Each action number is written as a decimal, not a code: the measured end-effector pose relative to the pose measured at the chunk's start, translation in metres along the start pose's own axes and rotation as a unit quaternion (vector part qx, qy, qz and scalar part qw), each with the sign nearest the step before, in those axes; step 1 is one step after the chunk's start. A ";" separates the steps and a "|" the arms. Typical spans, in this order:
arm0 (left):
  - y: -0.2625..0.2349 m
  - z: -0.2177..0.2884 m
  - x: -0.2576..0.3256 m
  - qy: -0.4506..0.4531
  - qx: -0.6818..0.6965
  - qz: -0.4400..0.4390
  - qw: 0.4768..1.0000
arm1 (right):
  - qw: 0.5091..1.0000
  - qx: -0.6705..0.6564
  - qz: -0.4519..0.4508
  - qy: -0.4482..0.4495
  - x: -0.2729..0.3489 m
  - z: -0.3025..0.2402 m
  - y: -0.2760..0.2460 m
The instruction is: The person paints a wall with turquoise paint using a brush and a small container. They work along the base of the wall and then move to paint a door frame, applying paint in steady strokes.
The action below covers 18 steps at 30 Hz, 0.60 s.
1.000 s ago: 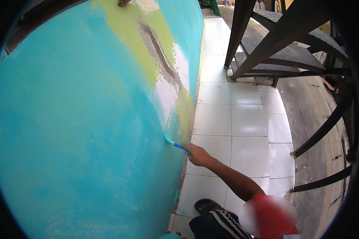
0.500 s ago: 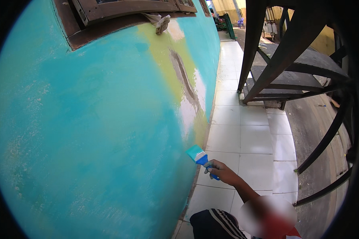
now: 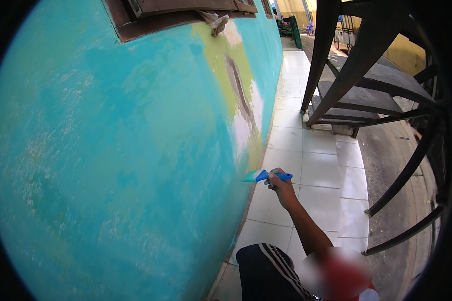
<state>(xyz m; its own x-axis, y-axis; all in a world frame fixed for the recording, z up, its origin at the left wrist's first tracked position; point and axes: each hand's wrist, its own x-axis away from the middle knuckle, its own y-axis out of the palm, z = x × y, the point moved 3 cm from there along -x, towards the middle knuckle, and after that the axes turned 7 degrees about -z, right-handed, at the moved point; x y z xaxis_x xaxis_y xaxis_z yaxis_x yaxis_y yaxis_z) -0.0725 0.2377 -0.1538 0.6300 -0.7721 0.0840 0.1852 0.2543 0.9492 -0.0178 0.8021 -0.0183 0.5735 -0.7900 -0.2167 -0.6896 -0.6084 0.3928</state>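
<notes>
My right hand [image 3: 279, 181] is closed around the blue handle of a paintbrush [image 3: 262, 176]. The brush lies roughly level, its turquoise-coated bristles pointing left and touching or very close to the wall [image 3: 150, 150], near its foot. Turquoise paint covers most of this wall. Just above the brush runs a yellow-green strip [image 3: 216, 57] with pale bare patches and a grey filled crack [image 3: 241, 93]. My left hand is out of view.
White floor tiles [image 3: 319, 168] run along the wall's base. A dark metal staircase [image 3: 356, 95] stands at the right. Up at the brown window frame [image 3: 160, 25], a rag [image 3: 215, 22] hangs from the sill. My knee [image 3: 263, 271] is at the bottom.
My right hand has moved up along the wall with the paintbrush. The brush has turned from slanting to nearly level, and the view has shifted slightly.
</notes>
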 end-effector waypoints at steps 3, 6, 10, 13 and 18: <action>-0.002 0.005 0.006 -0.022 -0.019 0.002 1.000 | 0.993 -0.048 0.087 -0.067 -0.042 0.000 -0.006; 0.002 0.007 0.009 -0.026 -0.001 -0.001 1.000 | 0.978 -0.122 0.132 -0.102 -0.086 -0.008 -0.002; 0.017 0.002 0.011 0.000 0.072 0.041 0.997 | 0.958 -0.231 0.142 -0.096 -0.141 -0.022 0.015; 0.036 -0.006 0.015 0.047 0.149 0.080 0.985 | 0.931 -0.327 0.123 -0.103 -0.181 -0.008 0.024; 0.043 -0.007 0.014 0.054 -0.402 0.184 0.895 | 0.924 -0.359 0.120 -0.058 -0.189 0.103 0.005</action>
<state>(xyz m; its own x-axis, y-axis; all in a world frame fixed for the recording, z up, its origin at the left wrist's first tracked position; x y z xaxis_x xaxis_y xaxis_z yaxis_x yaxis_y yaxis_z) -0.0505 0.2416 -0.1134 0.8213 -0.4996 0.2753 0.4055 0.8508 0.3341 -0.1756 0.9404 -0.0675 0.3613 -0.9240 -0.1249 -0.2965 -0.2408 0.9242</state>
